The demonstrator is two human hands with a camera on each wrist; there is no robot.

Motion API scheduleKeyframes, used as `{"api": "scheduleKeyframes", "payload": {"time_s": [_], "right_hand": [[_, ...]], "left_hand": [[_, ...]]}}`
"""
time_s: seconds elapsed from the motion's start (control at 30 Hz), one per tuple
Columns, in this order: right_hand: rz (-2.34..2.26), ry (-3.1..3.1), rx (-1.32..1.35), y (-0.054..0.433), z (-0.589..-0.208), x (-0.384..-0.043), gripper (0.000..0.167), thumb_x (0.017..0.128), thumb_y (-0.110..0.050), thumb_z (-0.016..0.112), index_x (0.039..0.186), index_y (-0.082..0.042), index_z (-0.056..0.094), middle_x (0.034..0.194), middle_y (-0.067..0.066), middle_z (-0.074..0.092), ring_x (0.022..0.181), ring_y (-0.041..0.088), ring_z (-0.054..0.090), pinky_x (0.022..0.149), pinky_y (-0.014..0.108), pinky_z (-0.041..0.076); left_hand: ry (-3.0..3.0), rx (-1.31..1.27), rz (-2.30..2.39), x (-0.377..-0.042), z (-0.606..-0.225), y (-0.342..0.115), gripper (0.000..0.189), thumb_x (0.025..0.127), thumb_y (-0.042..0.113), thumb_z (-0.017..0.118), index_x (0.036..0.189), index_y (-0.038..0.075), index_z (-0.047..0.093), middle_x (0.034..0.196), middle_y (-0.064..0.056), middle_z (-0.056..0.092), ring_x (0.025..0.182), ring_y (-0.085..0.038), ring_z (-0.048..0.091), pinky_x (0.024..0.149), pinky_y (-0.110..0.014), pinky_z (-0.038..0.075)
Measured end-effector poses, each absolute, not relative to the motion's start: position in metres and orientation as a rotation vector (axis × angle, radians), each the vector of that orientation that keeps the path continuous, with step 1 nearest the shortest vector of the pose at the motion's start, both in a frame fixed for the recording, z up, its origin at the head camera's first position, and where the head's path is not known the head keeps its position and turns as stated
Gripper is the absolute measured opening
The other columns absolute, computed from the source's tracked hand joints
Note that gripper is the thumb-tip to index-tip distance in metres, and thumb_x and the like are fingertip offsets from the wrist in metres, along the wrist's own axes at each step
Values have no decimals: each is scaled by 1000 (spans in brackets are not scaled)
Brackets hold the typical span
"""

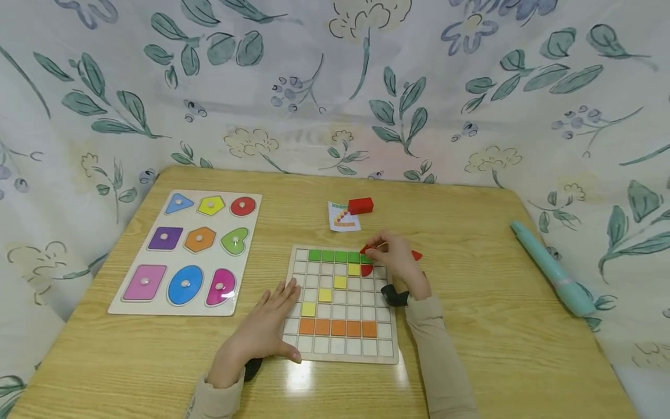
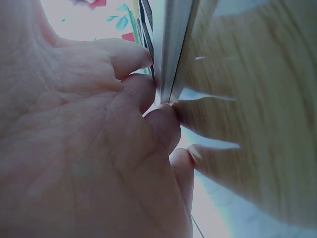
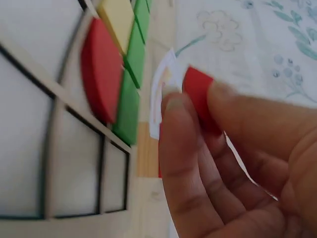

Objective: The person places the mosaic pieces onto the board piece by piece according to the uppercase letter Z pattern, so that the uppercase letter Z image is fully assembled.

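A square wooden grid board [image 1: 395, 343] lies on the table. It bears green tiles [image 1: 328, 256] along the top, yellow tiles [image 1: 325, 295] in a diagonal, orange tiles [image 1: 338, 329] near the bottom and a red curved-edged piece [image 1: 367, 270] beside the uppermost yellow one. My left hand [image 1: 267, 323] rests at the board's left edge, fingers extended and thumb at the lower corner. Over the upper right corner, my right hand [image 1: 395, 256] pinches a small red piece [image 3: 199, 91] between thumb and fingertips. Its full outline is partly hidden by the fingers.
Behind the board lies a pattern card [image 1: 342, 224] beside a red block [image 1: 361, 206]. Another red piece [image 1: 417, 255] shows just right of my right hand. A shape puzzle board [image 1: 196, 256] lies at left; a teal tube-like object [image 1: 552, 267] lies at the right edge.
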State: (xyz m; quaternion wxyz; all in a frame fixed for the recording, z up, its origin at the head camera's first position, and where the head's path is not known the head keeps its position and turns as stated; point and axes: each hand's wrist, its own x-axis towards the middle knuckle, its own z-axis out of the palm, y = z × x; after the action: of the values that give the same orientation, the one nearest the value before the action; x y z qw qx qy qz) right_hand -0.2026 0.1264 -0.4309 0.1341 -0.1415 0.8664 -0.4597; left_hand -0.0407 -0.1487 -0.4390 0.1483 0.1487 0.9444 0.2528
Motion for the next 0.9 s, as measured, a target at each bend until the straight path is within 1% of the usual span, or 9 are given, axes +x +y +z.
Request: {"api": "scheduleKeyframes", "payload": {"time_s": [0.07, 0.2, 0.37, 0.53, 0.7, 0.9], "right_hand": [[-1297, 2474, -428, 126, -432, -197, 14, 91, -9, 66, 103, -2, 66, 99, 14, 69, 83, 18, 64, 73, 26, 57], [-1231, 2414, -481, 124, -434, -184, 10, 91, -9, 66, 98, -3, 69, 91, 11, 70, 74, 13, 62, 68, 24, 55], [-1131, 2431, -469, 118, -436, -173, 8, 90, -11, 68, 94, -5, 71, 86, 7, 71, 67, 9, 60, 63, 21, 53], [-1110, 2495, -413, 105, -436, -167, 6, 88, -12, 70, 87, -6, 70, 78, 4, 69, 61, 9, 59, 59, 21, 53], [-1091, 2554, -439, 99, -437, -160, 7, 88, -11, 70, 83, -7, 67, 76, 3, 65, 62, 10, 55, 57, 21, 48], [-1113, 2565, -470, 98, -440, -156, 5, 88, -10, 70, 84, -8, 67, 78, 2, 65, 66, 10, 54, 60, 21, 46]], "left_hand": [[2711, 426, 735, -40, -439, -149, 130, 53, 51, 86, 152, -1, 21, 162, -17, 11, 150, -39, 10, 121, -59, 9], [2706, 425, 747, -39, -439, -149, 130, 53, 51, 87, 152, -1, 21, 162, -17, 11, 150, -40, 10, 121, -60, 9], [2710, 440, 736, -41, -440, -149, 130, 54, 53, 86, 152, -1, 21, 162, -18, 12, 150, -40, 10, 121, -60, 9], [2729, 436, 735, -44, -438, -150, 130, 54, 54, 86, 152, -2, 21, 162, -18, 13, 150, -40, 10, 121, -60, 10], [2700, 430, 751, -43, -437, -149, 130, 54, 53, 85, 152, -1, 20, 162, -17, 11, 150, -40, 9, 121, -60, 8], [2699, 426, 757, -41, -436, -149, 131, 53, 53, 86, 152, -2, 21, 162, -18, 12, 150, -41, 9, 121, -60, 7]]}}
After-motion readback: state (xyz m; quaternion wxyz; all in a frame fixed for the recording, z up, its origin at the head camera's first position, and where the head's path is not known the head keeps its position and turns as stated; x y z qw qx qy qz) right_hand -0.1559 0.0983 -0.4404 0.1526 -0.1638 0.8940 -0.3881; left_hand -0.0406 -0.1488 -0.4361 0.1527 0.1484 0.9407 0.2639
